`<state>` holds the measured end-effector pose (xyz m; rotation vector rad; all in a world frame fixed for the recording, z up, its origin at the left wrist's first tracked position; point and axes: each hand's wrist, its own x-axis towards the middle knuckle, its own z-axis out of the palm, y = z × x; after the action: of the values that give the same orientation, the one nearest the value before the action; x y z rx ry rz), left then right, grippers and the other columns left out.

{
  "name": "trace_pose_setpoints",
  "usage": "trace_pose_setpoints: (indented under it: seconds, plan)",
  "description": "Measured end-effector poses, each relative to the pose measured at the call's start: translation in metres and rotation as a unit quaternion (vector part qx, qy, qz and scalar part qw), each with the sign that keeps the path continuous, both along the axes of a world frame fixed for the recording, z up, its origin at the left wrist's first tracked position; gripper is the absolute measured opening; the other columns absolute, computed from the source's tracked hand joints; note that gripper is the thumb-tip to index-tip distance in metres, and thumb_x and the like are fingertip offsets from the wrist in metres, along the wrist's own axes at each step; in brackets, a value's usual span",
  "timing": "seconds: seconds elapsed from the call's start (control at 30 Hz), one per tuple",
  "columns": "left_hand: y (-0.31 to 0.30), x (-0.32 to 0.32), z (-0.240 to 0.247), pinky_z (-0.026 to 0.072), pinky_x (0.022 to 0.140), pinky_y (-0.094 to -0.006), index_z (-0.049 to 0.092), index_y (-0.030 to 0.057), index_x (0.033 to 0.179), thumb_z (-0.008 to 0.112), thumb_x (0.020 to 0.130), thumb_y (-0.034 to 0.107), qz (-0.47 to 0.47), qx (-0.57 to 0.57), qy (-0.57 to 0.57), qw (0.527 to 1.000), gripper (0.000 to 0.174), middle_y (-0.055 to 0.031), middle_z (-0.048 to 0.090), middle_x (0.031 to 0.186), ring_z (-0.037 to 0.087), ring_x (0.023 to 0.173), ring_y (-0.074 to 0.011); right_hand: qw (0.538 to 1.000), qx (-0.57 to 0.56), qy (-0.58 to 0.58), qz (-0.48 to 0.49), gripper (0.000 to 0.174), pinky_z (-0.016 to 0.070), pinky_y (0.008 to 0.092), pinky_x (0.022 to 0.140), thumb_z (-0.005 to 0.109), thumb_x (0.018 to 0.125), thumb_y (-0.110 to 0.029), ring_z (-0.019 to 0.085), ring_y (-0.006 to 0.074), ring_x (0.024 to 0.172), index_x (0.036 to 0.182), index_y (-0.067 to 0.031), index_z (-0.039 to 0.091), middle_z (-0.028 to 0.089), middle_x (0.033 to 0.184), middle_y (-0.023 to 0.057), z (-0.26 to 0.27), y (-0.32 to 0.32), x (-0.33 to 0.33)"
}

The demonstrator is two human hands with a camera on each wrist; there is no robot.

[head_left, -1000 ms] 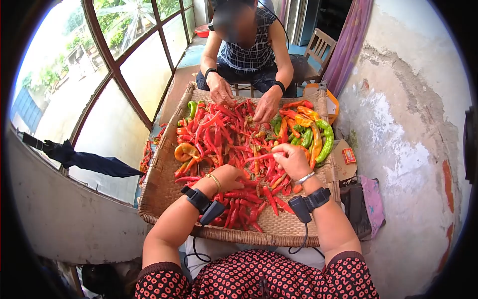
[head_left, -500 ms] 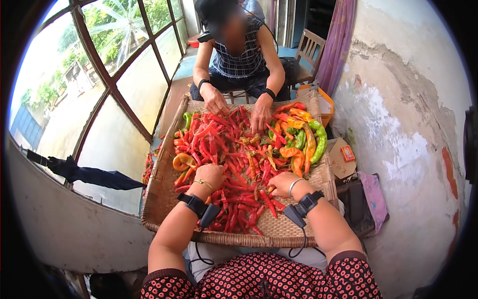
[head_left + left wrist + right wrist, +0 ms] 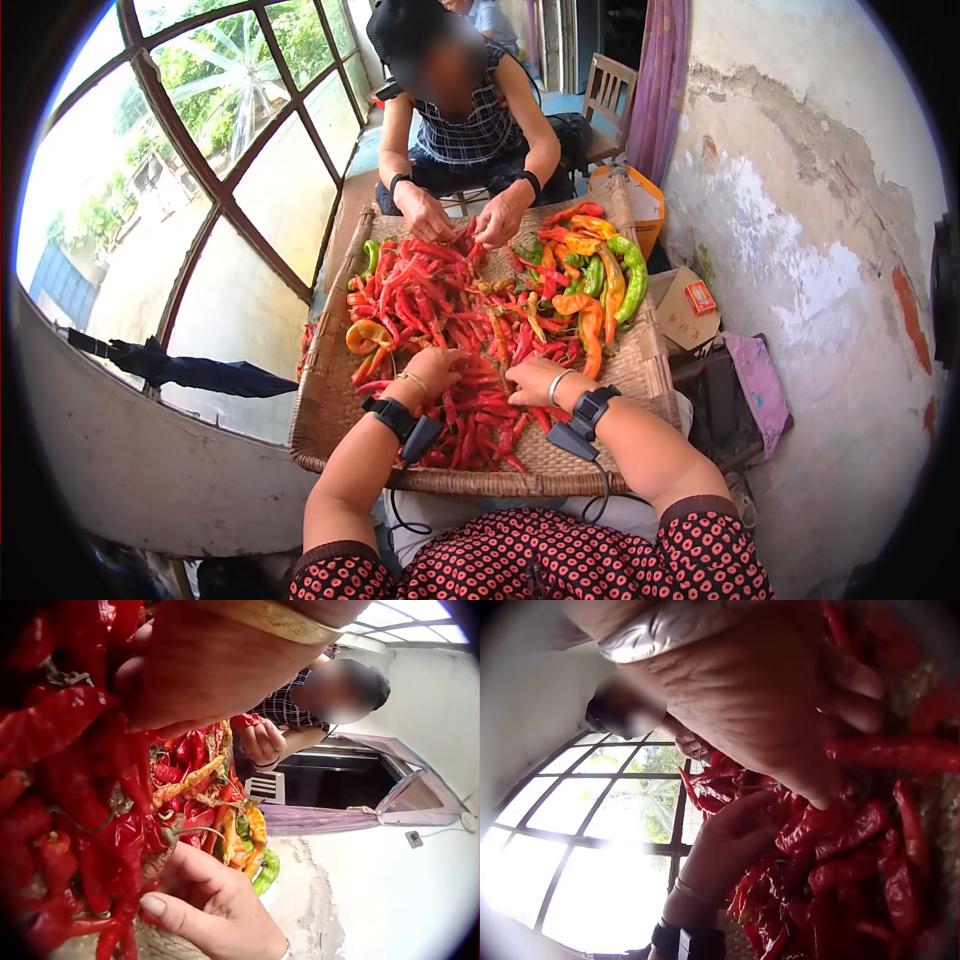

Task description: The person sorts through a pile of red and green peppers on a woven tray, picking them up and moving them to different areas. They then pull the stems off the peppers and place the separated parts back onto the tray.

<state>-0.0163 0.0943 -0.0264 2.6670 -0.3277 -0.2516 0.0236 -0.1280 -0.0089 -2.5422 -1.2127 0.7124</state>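
A wide, shallow tray of woven tan wicker (image 3: 645,372) carries a large heap of glossy, wrinkled red chili peppers (image 3: 420,310), spread from its far edge almost to its near rim. Toward its far right corner lie long orange peppers (image 3: 592,330) and curved bright-green peppers (image 3: 630,280); a curled yellow-orange pepper (image 3: 366,337) sits at its left side. Near the tray's middle, the left hand (image 3: 437,372) reaches in among the red peppers, its fingers bent; whether they grip one cannot be told. Just right of it, the right hand (image 3: 535,382) touches red peppers, thumb apart from fingers; a grip cannot be told either. At the tray's far edge, a second person's hands (image 3: 500,218) work over red peppers. Beyond its right side stands a dark bag (image 3: 715,400) with pink cloth (image 3: 757,385).
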Motion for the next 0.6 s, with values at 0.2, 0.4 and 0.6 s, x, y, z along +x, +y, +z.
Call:
trace_pose_setpoints:
  seconds: [0.2,0.4,0.6]
  plan:
    - [-0.002,0.001,0.004,0.0461,0.059,-0.0250,0.059,0.0061,0.100,0.060,0.066,0.006,0.017,-0.115,0.004,0.993,0.035,-0.0050,0.060,0.065,0.058,0.060,-0.0136,0.998,-0.056,-0.007,0.038,0.026,0.0449,0.0398,0.079,0.062,0.069,-0.025,0.056,0.0318,0.091,0.085,-0.0039,0.062,0.060,0.093,0.0165,0.003,0.007,-0.013]
    - [0.010,0.001,0.032,0.0441,0.058,-0.0215,0.060,0.0026,0.098,0.063,0.069,0.009,0.098,-0.224,0.037,0.969,0.029,0.0013,0.057,0.068,0.052,0.062,-0.0061,0.997,-0.043,0.023,0.061,0.028,0.0457,0.0379,0.075,0.060,0.063,-0.023,0.058,0.0305,0.084,0.085,-0.0047,0.062,0.061,0.085,0.0165,0.007,0.000,0.009]
    - [0.007,0.006,0.066,0.0436,0.057,-0.0183,0.058,0.0013,0.098,0.062,0.073,0.002,0.093,-0.241,0.094,0.961,0.026,0.0026,0.055,0.073,0.051,0.065,-0.0040,0.989,0.033,0.145,-0.013,0.031,0.0466,0.0307,0.058,0.063,0.065,-0.030,0.059,0.0196,0.061,0.078,-0.0019,0.060,0.061,0.070,0.0107,0.023,-0.014,0.025]
